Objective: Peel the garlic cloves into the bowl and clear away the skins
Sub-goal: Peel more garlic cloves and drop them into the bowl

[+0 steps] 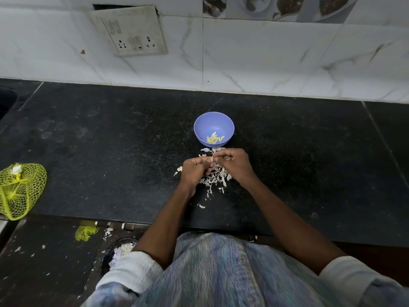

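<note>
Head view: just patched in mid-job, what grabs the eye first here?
The blue bowl at mid-counter, a few peeled cloves in its bottom. Just in front of it, the left hand and right hand meet over a heap of pale skins, pinching a small piece between them. At the counter's left edge lies a yellow net bag.

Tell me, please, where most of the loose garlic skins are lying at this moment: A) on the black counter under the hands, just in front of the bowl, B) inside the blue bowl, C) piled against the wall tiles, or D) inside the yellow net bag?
A: the garlic skins are heaped on the black counter beneath the left hand and right hand, while the blue bowl holds only peeled cloves.
</note>
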